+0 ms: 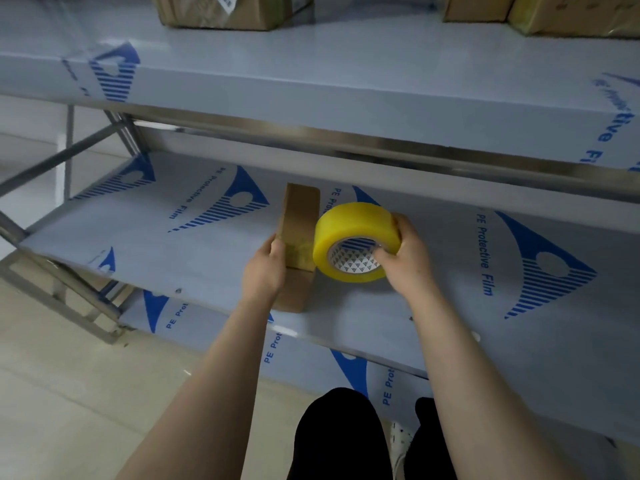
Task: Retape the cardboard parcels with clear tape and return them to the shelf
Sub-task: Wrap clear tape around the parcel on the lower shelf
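Now our right hand [403, 254] wraps its fingers around a fat yellow-tinted roll of clear tape [353, 242], thumb in the hole. Our left hand [265, 268] grips the side of a small brown cardboard parcel [299, 233] standing on edge, touching the roll, on the middle blue-printed grey shelf [450, 289].

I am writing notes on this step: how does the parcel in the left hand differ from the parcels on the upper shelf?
The narrow parcel stands on the middle shelf, steadied by the left hand; the upper parcels sit untouched on the top shelf.
The narrow parcel is slim; the upper ones look bulkier.
The tape roll in the right hand meets only the narrow parcel.
All are brown cardboard.
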